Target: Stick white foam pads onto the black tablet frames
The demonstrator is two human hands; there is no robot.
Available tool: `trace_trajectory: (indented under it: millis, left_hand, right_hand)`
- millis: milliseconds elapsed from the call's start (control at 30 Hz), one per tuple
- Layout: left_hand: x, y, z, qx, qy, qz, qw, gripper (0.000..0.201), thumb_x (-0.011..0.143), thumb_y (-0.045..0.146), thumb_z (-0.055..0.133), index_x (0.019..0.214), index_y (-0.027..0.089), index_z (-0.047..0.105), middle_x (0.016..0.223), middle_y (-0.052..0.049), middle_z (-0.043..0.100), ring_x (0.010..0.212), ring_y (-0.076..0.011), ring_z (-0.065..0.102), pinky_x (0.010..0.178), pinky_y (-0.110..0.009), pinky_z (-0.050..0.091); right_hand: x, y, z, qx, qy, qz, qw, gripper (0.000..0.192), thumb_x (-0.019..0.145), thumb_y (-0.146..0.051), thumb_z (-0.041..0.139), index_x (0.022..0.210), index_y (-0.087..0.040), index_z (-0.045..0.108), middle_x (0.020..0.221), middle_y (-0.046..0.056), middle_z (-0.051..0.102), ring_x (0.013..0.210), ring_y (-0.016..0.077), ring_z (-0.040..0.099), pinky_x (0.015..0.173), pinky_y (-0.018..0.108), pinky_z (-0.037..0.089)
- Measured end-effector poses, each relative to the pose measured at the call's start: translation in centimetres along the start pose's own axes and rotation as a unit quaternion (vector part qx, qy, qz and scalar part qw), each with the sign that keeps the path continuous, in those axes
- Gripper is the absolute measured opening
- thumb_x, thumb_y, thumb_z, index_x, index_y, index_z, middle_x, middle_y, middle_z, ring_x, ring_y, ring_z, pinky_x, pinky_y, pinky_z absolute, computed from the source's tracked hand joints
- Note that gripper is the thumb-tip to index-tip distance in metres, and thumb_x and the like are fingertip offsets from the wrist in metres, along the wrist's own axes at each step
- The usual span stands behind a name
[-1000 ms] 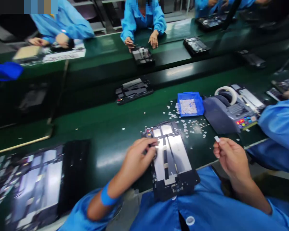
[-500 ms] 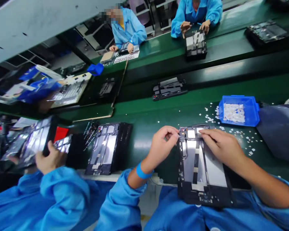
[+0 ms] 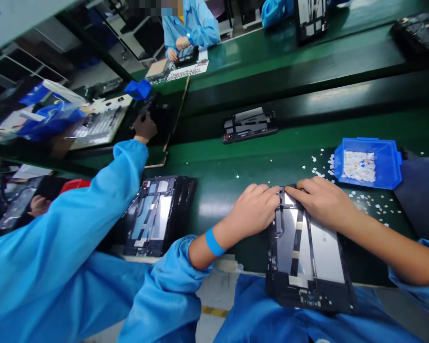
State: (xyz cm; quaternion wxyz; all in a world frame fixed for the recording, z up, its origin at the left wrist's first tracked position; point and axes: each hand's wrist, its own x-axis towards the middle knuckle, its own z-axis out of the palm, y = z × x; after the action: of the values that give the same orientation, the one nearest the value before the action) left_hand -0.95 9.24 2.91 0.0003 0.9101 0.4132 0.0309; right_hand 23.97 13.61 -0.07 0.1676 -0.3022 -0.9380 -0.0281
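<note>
Pressing down at the top edge of the flat black tablet chassis with silvery shielding panels, lower right of the frame, the left hand and right hand both rest curled fingertips on it; whether either pinches anything I cannot tell. The chassis overhangs the edge of the green bench toward the lap. It looks light, stiff and fragile, best held by its black rim. A blue plastic tray of white slips sits right of centre. No legible writing shows.
</note>
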Motion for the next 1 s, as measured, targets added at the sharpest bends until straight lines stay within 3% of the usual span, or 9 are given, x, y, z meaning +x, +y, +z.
trace_trajectory:
  millis: [233,333,467,567,700,1000]
  left_hand:
    - [0.3,-0.1,-0.7,-0.042,-0.015,-0.016,0.999,0.016,0.097,0.014,0.055,0.106,0.018,0.068,0.142,-0.007,0.068,0.114,-0.0275,0.061,0.097,-0.044,0.045]
    - [0.5,-0.2,-1.3,-0.109,-0.011,-0.042,0.993,0.014,0.097,0.013,0.055,0.101,0.019,0.067,0.138,-0.007,0.071,0.116,-0.0272,0.061,0.099,-0.044,0.045]
    - [1.5,-0.8,-1.6,-0.286,0.031,-0.129,0.949,0.011,0.098,0.018,0.058,0.091,0.021,0.066,0.110,-0.004,0.076,0.105,-0.0211,0.065,0.098,-0.038,0.047]
    - [2.8,-1.4,-1.1,-0.362,0.015,-0.174,0.916,0.009,0.094,0.019,0.063,0.086,0.020,0.068,0.094,-0.002,0.072,0.093,-0.0184,0.065,0.088,-0.033,0.050]
    - [4.2,-2.0,-0.3,-0.367,-0.031,-0.203,0.907,0.012,0.093,0.021,0.063,0.085,0.019,0.071,0.089,-0.003,0.067,0.086,-0.0178,0.063,0.078,-0.030,0.049]
    - [5.3,-2.0,-0.4,-0.345,-0.057,-0.208,0.914,0.015,0.094,0.020,0.061,0.083,0.018,0.071,0.083,-0.002,0.064,0.081,-0.0176,0.059,0.073,-0.030,0.047]
  right_hand:
    - [0.4,-0.1,-0.3,-0.020,-0.013,-0.015,1.000,0.035,0.101,-0.014,0.051,0.130,-0.019,0.071,0.098,0.009,0.068,0.083,0.0226,0.049,0.073,0.035,0.035]
    - [0.5,0.2,-0.6,-0.029,-0.029,-0.019,0.999,0.036,0.099,-0.013,0.052,0.129,-0.020,0.071,0.094,0.010,0.066,0.082,0.0230,0.048,0.069,0.036,0.031]
    - [0.5,1.4,-0.4,0.008,-0.034,-0.041,0.999,0.035,0.100,-0.016,0.054,0.130,-0.022,0.071,0.095,0.010,0.065,0.082,0.0224,0.047,0.068,0.035,0.028]
    - [0.4,1.9,-0.1,0.026,-0.031,-0.044,0.998,0.035,0.101,-0.016,0.054,0.130,-0.023,0.071,0.095,0.009,0.065,0.082,0.0215,0.047,0.069,0.035,0.027]
    - [0.3,1.8,0.2,0.017,-0.022,-0.040,0.999,0.036,0.101,-0.016,0.054,0.131,-0.023,0.072,0.094,0.009,0.065,0.082,0.0218,0.046,0.069,0.036,0.025]
    - [0.4,1.6,0.2,0.013,0.002,-0.032,0.999,0.036,0.100,-0.014,0.052,0.129,-0.022,0.074,0.093,0.009,0.064,0.082,0.0216,0.044,0.069,0.036,0.023]
